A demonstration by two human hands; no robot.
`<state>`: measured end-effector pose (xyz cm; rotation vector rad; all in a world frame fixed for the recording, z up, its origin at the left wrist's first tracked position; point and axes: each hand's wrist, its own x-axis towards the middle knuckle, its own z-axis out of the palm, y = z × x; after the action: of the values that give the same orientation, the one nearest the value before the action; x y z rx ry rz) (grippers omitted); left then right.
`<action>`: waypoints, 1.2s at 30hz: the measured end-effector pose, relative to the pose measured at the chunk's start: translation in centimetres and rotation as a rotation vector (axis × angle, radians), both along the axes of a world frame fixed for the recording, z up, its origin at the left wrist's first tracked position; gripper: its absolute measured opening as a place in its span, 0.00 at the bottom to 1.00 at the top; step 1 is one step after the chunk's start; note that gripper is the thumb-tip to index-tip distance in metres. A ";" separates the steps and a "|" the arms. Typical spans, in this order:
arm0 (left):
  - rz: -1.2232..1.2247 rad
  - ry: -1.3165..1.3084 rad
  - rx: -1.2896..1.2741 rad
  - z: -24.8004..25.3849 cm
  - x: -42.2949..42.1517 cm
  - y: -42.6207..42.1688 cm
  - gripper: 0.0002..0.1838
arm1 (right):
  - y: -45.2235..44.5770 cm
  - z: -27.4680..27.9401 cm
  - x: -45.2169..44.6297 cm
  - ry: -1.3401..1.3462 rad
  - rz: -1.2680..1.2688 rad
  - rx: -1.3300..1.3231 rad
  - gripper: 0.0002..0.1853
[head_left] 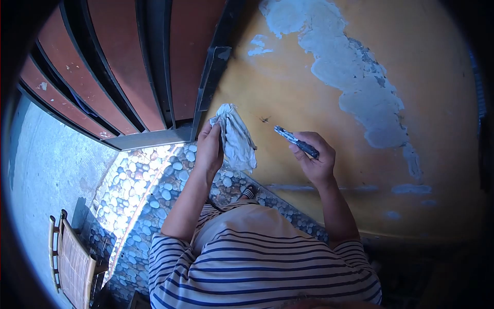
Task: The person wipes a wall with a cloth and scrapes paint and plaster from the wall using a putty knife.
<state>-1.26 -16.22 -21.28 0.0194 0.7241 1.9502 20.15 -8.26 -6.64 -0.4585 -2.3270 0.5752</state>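
While the right hand [318, 158] is closed around the dark handle of a small tool [293, 139], the tool's white-smeared end points left and away; whether it touches the yellow wall [288, 87], I cannot tell. Just to its left, the left hand [208, 147] has thumb and fingers pinched on a crumpled white bundle [237, 140], cloth or plastic, which hangs in creases. Between tool and bundle, slightly farther off, a dark mark [265, 119] shows on the wall. To the right, a long pale patch [355, 87] runs down it from the far edge. A red-panelled gate [116, 62] stands far left, above pebbled ground [149, 216], partly sunlit. A slatted chair [74, 262] sits near left; a striped shirt [267, 262] fills the near middle.
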 end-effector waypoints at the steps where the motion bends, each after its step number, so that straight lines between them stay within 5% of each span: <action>1: -0.059 -0.037 0.052 0.1 -0.1 -0.1 0.12 | 0.1 -0.3 0.4 0.002 -0.004 -0.002 0.16; 4: -0.123 -0.067 0.091 0.5 -0.3 -0.3 0.12 | 0.8 -0.4 2.0 -0.156 -0.040 0.115 0.18; 6: -0.128 -0.056 0.076 0.5 -0.2 -0.1 0.12 | 1.2 -0.1 2.4 0.038 -0.166 0.119 0.18; 11: -0.190 -0.074 0.087 -1.1 0.3 0.6 0.15 | -0.9 -0.7 1.6 -0.193 -0.023 0.244 0.19; 16: -0.111 -0.009 -0.028 1.0 0.2 0.1 0.17 | -1.4 -0.8 2.3 0.031 -0.194 0.147 0.19; 18: -0.230 -0.057 -0.014 1.5 0.4 0.2 0.15 | -2.5 -0.2 1.8 -0.130 -0.058 0.146 0.17; 20: -0.252 -0.055 0.002 3.1 0.8 0.6 0.15 | -2.2 -1.3 2.7 -0.161 -0.195 0.192 0.16; 22: -0.086 0.073 -0.028 4.9 0.6 1.4 0.13 | -1.7 -1.1 4.3 0.039 -0.405 0.061 0.15; 30: 0.757 1.275 0.125 14.9 -1.9 13.2 0.13 | -5.9 -3.0 8.7 0.136 -0.486 -0.159 0.12; 36: 0.759 1.468 0.141 20.8 1.2 17.8 0.17 | -8.1 -3.4 11.6 0.187 -0.559 -0.207 0.12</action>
<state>-0.06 1.60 -0.45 1.5884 1.6621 2.5017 31.72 -16.35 -10.06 -1.0586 -1.8516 0.5522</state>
